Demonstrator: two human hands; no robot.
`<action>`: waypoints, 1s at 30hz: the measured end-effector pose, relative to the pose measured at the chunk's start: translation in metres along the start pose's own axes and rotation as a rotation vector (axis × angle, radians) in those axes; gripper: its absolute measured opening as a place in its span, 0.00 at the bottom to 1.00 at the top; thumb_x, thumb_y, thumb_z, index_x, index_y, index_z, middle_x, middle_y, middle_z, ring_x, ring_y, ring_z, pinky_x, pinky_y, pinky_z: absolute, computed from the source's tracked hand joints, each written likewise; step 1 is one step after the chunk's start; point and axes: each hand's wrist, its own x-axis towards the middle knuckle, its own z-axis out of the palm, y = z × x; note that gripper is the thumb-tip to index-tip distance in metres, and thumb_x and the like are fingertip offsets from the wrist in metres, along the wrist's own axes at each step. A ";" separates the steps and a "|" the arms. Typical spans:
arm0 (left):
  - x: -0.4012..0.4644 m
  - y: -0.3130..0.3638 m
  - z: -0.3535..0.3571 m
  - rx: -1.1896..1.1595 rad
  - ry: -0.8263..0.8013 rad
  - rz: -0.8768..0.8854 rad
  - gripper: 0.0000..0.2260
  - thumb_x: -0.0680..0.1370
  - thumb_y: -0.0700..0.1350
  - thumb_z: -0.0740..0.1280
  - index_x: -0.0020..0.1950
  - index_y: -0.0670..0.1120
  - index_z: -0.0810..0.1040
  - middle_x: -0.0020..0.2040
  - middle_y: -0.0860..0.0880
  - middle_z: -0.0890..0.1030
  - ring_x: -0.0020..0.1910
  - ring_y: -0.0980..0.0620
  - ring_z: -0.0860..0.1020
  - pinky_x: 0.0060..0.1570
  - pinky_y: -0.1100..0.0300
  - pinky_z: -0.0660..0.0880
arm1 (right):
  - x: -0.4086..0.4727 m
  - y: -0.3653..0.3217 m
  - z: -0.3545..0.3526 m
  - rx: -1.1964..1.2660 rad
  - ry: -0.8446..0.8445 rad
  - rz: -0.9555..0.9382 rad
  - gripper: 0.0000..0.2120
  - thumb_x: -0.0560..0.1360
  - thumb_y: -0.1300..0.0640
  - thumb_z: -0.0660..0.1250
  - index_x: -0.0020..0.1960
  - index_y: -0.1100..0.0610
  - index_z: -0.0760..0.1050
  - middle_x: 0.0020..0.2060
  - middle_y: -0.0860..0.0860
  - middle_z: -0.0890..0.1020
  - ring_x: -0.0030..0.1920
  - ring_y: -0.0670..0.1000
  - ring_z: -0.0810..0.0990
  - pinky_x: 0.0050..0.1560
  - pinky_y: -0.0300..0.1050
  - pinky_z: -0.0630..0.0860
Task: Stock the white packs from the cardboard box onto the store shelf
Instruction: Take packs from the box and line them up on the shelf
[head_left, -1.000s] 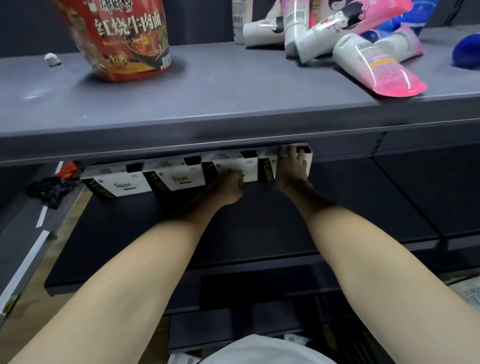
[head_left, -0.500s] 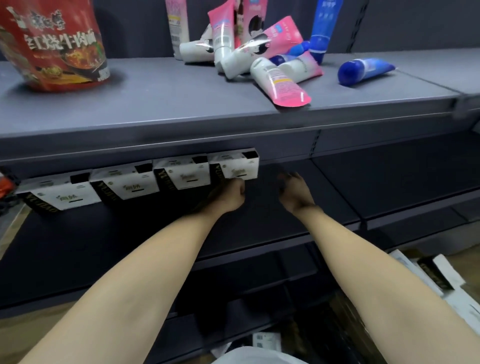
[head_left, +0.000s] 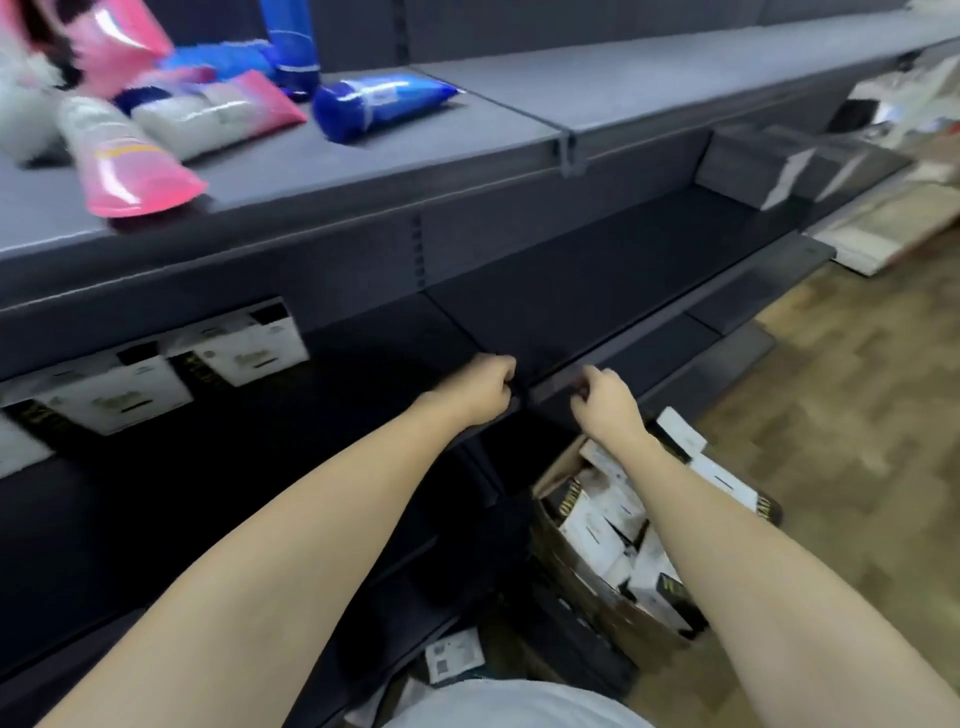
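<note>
Three white packs with black ends stand in a row at the back of the dark middle shelf (head_left: 363, 415), the rightmost white pack (head_left: 249, 348) beside another (head_left: 114, 395). My left hand (head_left: 478, 387) is curled into a fist over the shelf's front edge and holds nothing. My right hand (head_left: 608, 402) hangs just right of it, fingers loosely bent, also holding nothing. Below my right forearm sits the cardboard box (head_left: 587, 582) with several white packs (head_left: 597, 525) inside. Two more packs (head_left: 722, 478) lie just right of the box.
The grey upper shelf (head_left: 519, 119) carries pink tubes (head_left: 124, 166) and blue tubes (head_left: 374, 104). Grey boxes (head_left: 753, 166) sit far right on the middle shelf. A small labelled pack (head_left: 452, 654) lies on the floor by my body. Wooden floor (head_left: 831, 415) spreads to the right.
Both hands have drawn back from the packs at the shelf's rear to its front edge. My view has swung right and down, bringing the cardboard box into sight.
</note>
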 end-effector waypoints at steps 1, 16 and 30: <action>0.005 0.014 0.009 0.029 -0.019 0.016 0.06 0.78 0.39 0.60 0.52 0.43 0.76 0.50 0.45 0.78 0.46 0.44 0.77 0.44 0.53 0.76 | -0.003 0.019 -0.002 -0.010 -0.019 0.034 0.11 0.76 0.60 0.63 0.59 0.57 0.75 0.53 0.57 0.75 0.51 0.59 0.76 0.45 0.47 0.74; 0.072 0.138 0.157 0.137 -0.299 -0.019 0.10 0.78 0.42 0.61 0.59 0.47 0.75 0.53 0.49 0.79 0.47 0.47 0.78 0.39 0.56 0.73 | -0.028 0.209 -0.008 -0.177 -0.236 0.212 0.23 0.74 0.52 0.68 0.66 0.55 0.69 0.61 0.57 0.72 0.62 0.60 0.71 0.60 0.53 0.71; 0.090 0.186 0.212 0.166 -0.383 0.010 0.17 0.81 0.40 0.58 0.69 0.46 0.71 0.64 0.45 0.77 0.51 0.50 0.75 0.44 0.58 0.71 | -0.051 0.287 0.018 -0.368 -0.290 0.290 0.41 0.68 0.49 0.74 0.74 0.55 0.57 0.65 0.58 0.68 0.67 0.58 0.66 0.65 0.54 0.64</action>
